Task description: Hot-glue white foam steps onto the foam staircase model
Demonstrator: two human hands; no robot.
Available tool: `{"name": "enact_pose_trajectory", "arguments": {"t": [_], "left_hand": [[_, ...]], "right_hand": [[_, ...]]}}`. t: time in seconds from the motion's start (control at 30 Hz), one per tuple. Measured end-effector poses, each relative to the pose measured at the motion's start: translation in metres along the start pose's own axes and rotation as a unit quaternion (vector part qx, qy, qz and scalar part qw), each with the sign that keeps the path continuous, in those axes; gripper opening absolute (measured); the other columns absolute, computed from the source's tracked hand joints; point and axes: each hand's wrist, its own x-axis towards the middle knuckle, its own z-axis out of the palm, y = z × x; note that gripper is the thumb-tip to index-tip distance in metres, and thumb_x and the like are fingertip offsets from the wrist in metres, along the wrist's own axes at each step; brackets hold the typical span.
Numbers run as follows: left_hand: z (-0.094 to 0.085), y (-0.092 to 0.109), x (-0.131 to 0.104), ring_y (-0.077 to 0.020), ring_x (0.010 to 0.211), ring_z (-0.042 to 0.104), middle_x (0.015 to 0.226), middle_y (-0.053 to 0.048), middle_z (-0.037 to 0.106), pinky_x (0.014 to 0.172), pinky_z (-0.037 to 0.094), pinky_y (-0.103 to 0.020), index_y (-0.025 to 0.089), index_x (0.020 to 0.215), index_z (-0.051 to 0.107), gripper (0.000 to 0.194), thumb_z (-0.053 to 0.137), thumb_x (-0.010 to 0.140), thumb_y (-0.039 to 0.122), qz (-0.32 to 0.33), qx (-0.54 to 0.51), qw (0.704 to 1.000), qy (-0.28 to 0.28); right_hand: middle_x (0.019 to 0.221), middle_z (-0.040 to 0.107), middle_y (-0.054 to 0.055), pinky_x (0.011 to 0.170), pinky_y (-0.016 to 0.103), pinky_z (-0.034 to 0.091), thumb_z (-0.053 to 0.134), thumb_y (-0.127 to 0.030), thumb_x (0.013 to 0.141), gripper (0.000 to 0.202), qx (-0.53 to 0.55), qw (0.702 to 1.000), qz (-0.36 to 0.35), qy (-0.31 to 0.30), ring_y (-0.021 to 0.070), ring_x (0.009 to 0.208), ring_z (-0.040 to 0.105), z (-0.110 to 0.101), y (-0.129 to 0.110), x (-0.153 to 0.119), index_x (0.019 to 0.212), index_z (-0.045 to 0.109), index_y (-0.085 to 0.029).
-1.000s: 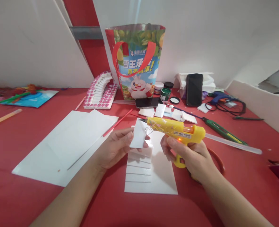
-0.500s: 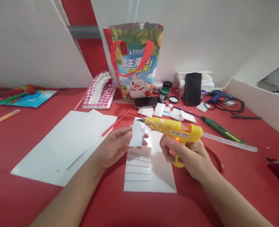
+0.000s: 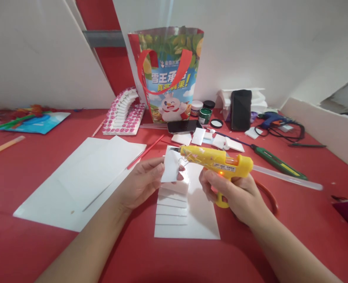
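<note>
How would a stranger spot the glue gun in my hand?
Find the tall printed bag at the back of the red table. In front of it and to the right, your right hand grips the glue gun, nozzle pointing left. Its yellow body and glowing light set it apart from the blue corded tool behind.

The left hand [image 3: 141,182] and the right hand [image 3: 235,194] are both bare, with slim fingers [image 3: 151,162] and rounded thumb tips [image 3: 161,168]; their nails are too small to make out. Just behind the hands, the wrists [image 3: 123,205] are bare too and fairly narrow. Further back from the hands, the left forearm [image 3: 88,239] and right forearm [image 3: 291,245] broaden gradually, uncovered as far as they show, with smooth, even outlines.
</note>
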Motion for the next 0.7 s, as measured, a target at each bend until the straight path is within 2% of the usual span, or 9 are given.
{"name": "enact_pose_trajectory", "arguments": {"t": [0.43,0.7], "left_hand": [[0.0022,0.0008,0.0022,-0.0186,0.086,0.076,0.094,-0.006,0.081,0.081,0.061,-0.026,0.016,0.099,0.081,0.024,0.082,0.08,0.031,0.006,-0.022,1.0,0.02],[0.0006,0.0008,0.0035,-0.0177,0.086,0.077,0.092,-0.006,0.082,0.081,0.06,-0.021,0.017,0.099,0.082,0.025,0.082,0.08,0.033,0.021,-0.006,1.0,0.009]], "right_hand": [[0.06,0.053,-0.004,0.05,0.023,0.037,0.061,-0.049,0.096,0.038,-0.045,0.999,-0.004,-0.022,0.008,0.051,0.047,-0.0021,0.0038,-0.0023,0.073,0.057,-0.019],[0.06,0.052,-0.004,0.051,0.024,0.038,0.059,-0.051,0.097,0.04,-0.065,0.997,-0.004,-0.032,0.0087,0.052,0.047,-0.0016,0.0059,-0.0023,0.072,0.056,-0.019]]}}
